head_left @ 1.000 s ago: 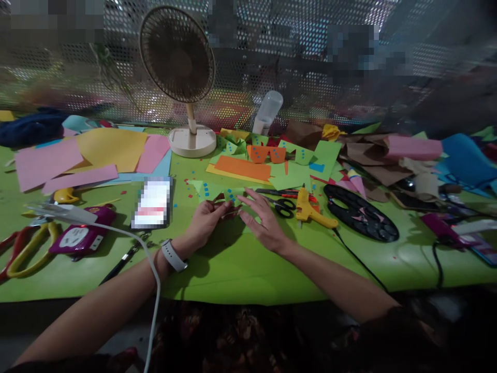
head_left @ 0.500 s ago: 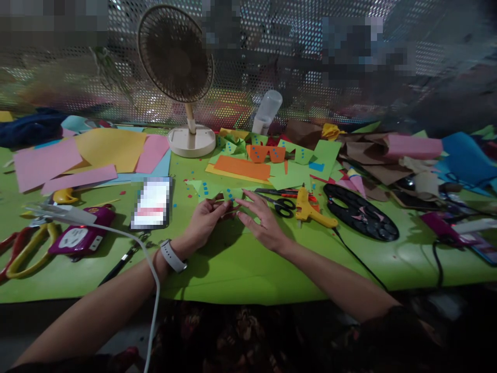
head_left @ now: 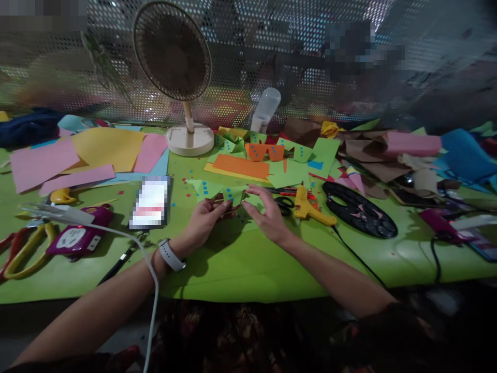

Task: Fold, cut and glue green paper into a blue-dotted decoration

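My left hand (head_left: 205, 220) is closed, thumb and fingers pinching a green paper cutout (head_left: 235, 195) with small blue squares on it. Part of that cutout is hidden behind the fingers. My right hand (head_left: 268, 215) is at the cutout's right end, its thumb and fingers stretched out and apart; whether a fingertip touches the paper I cannot tell. Black-handled scissors (head_left: 286, 205) lie just beyond the right hand, partly covered by it. A yellow glue gun (head_left: 306, 206) rests right of them.
Orange paper glasses (head_left: 264, 152) and an orange strip (head_left: 241, 167) lie behind my hands. A fan (head_left: 189, 141) stands at the back. Left are a phone (head_left: 149, 203), a purple power socket (head_left: 83, 233) and pliers (head_left: 33, 248); right, a black palette (head_left: 361, 210). A white cable (head_left: 153, 305) crosses my left forearm.
My right hand has shifted slightly right, away from my left hand, and covers more of the scissors. The left hand keeps its pinch on the green paper cutout.
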`<control>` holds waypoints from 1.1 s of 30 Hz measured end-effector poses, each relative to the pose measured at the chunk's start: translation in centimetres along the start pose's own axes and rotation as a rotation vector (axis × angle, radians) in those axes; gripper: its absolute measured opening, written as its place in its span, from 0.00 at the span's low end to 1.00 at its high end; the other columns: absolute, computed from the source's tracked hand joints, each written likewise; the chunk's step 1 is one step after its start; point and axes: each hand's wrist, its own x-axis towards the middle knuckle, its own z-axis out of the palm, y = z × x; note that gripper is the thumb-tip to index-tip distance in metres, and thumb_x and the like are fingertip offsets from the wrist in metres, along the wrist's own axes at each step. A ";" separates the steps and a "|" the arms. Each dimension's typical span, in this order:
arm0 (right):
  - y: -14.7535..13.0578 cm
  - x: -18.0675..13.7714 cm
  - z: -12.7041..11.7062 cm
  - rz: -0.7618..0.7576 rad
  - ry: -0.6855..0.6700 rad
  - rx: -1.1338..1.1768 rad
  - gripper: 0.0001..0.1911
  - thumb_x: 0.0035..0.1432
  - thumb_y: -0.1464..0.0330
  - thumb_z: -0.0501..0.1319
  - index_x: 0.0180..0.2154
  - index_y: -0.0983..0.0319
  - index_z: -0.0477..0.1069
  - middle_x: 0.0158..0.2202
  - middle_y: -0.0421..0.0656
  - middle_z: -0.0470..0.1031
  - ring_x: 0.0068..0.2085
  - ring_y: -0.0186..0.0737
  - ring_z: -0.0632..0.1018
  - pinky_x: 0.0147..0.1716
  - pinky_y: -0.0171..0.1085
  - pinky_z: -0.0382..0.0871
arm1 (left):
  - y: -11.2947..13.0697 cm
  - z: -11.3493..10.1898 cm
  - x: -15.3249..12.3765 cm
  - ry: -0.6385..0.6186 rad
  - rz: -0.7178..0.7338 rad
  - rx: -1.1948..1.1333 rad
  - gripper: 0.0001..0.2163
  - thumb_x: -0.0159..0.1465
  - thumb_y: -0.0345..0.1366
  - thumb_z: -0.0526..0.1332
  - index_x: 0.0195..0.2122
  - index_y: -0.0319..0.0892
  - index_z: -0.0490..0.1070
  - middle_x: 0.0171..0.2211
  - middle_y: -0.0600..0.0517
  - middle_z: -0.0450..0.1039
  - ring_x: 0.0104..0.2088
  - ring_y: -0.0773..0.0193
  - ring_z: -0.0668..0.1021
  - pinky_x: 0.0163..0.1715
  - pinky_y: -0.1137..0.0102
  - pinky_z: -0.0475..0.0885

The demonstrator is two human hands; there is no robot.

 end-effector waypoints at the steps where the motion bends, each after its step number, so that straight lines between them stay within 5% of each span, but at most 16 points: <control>1: 0.2 0.0 0.1 0.007 -0.005 0.012 0.17 0.62 0.59 0.63 0.51 0.57 0.69 0.58 0.47 0.69 0.61 0.46 0.68 0.62 0.51 0.60 | -0.1 0.0 0.0 -0.003 -0.002 -0.002 0.15 0.53 0.39 0.74 0.36 0.39 0.74 0.32 0.52 0.81 0.34 0.64 0.82 0.42 0.68 0.77; 33: 0.2 0.2 0.1 0.072 -0.089 0.102 0.16 0.61 0.62 0.63 0.49 0.59 0.72 0.48 0.45 0.77 0.49 0.44 0.76 0.51 0.45 0.70 | -0.4 -0.6 -0.1 -0.138 0.049 0.367 0.12 0.61 0.45 0.67 0.31 0.42 0.82 0.30 0.48 0.81 0.41 0.60 0.78 0.45 0.68 0.70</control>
